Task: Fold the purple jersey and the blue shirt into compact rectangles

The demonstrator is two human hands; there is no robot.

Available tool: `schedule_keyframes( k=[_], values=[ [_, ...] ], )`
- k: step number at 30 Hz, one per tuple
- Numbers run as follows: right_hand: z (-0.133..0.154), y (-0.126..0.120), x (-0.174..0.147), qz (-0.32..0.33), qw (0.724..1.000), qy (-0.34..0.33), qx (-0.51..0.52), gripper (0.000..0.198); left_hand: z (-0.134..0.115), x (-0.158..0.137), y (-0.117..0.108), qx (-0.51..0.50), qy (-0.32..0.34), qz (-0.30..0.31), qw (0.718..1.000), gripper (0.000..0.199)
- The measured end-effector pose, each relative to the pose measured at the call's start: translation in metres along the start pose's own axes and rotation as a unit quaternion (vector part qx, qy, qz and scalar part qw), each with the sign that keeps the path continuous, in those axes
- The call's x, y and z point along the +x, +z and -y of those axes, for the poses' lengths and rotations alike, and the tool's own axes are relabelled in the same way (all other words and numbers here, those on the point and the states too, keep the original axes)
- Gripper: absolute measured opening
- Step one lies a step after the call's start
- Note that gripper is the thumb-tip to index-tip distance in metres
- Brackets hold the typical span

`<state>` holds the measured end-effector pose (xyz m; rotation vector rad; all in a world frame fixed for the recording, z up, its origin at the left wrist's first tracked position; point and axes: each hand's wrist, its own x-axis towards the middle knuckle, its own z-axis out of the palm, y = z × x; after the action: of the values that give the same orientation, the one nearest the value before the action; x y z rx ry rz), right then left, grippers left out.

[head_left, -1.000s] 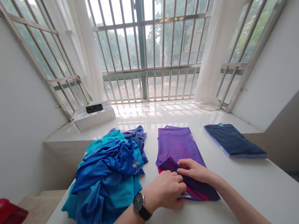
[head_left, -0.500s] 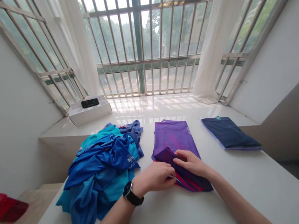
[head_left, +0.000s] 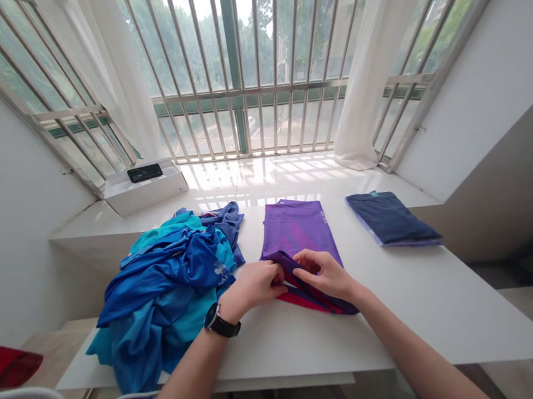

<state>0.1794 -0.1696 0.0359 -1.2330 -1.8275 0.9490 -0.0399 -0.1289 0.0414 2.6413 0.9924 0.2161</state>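
A purple sports shirt [head_left: 294,225] with red and pink stripes lies folded flat on the white table [head_left: 416,311]. Its near end is lifted and bunched between my two hands. My left hand [head_left: 255,283], with a black watch on the wrist, grips the near left edge, fingertips partly hidden in the cloth. My right hand [head_left: 326,274] pinches the raised fold just to the right, thumb and fingers curled around it. Left of the shirt is a loose heap of blue and turquoise garments [head_left: 163,299]. A folded navy garment [head_left: 392,219] lies to the right.
A white box [head_left: 146,190] with a black phone [head_left: 144,173] on it stands on the window sill. Behind are a barred window and white curtains [head_left: 364,87]. A white curved tube [head_left: 34,395] and a red object [head_left: 7,363] are at lower left.
The camera view has shifted, so the whole scene sits higher and a little left. Both hands stay at the shirt's near end, and the bunched fold between them has changed shape slightly.
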Motion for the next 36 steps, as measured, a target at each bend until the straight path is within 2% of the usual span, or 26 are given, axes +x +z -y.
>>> schedule_keyframes(
  k=[3,6,8,10,12,14,17,20,22,24,27,31,34,36],
  values=[
    [0.002,0.003,-0.002,0.030,1.000,-0.001,0.003,0.023,0.010,-0.005,-0.010,-0.002,-0.043,-0.022,0.999,0.019],
    [0.005,0.005,-0.004,0.107,0.994,-0.002,0.013,0.023,0.019,-0.010,-0.017,-0.008,-0.071,-0.057,0.996,0.020],
    [0.006,0.006,-0.005,0.153,0.988,0.001,0.006,0.023,0.024,-0.011,-0.019,-0.011,-0.066,-0.083,0.994,0.028],
    [0.006,0.007,-0.006,0.165,0.986,0.004,0.000,0.022,0.026,-0.010,-0.021,-0.016,-0.049,-0.096,0.994,0.037],
    [0.007,0.006,-0.006,0.155,0.988,0.005,0.000,0.021,0.025,-0.008,-0.021,-0.027,-0.032,-0.098,0.994,0.036],
    [0.007,0.003,-0.005,0.142,0.990,0.001,0.000,0.022,0.019,-0.005,-0.019,-0.041,-0.019,-0.100,0.994,0.026],
    [0.004,-0.004,-0.001,0.088,0.996,0.002,0.005,0.024,0.004,0.000,-0.010,-0.044,0.016,-0.097,0.994,0.016],
    [-0.004,-0.011,0.004,-0.018,1.000,0.005,-0.026,0.027,-0.011,0.003,0.008,-0.010,0.066,-0.091,0.994,0.029],
    [-0.015,-0.014,0.007,-0.091,0.991,-0.011,-0.099,0.026,-0.016,0.002,0.022,0.023,0.087,-0.076,0.993,0.045],
    [-0.028,-0.014,0.008,-0.127,0.973,-0.035,-0.188,0.026,-0.017,0.001,0.033,0.051,0.092,-0.054,0.993,0.056],
    [-0.048,-0.011,0.008,-0.101,0.953,-0.055,-0.282,0.037,-0.013,0.000,0.040,0.070,0.089,-0.033,0.993,0.061],
    [-0.065,-0.008,0.007,-0.069,0.942,-0.049,-0.325,0.040,-0.016,-0.001,0.033,0.061,0.100,-0.045,0.992,0.059],
    [-0.069,-0.007,0.007,-0.065,0.939,-0.041,-0.336,0.039,-0.028,0.000,0.026,0.034,0.154,-0.061,0.986,0.056],
    [-0.069,-0.007,0.007,-0.063,0.938,-0.040,-0.338,0.039,-0.038,0.002,0.027,0.029,0.194,-0.062,0.979,0.045]
  ],
)
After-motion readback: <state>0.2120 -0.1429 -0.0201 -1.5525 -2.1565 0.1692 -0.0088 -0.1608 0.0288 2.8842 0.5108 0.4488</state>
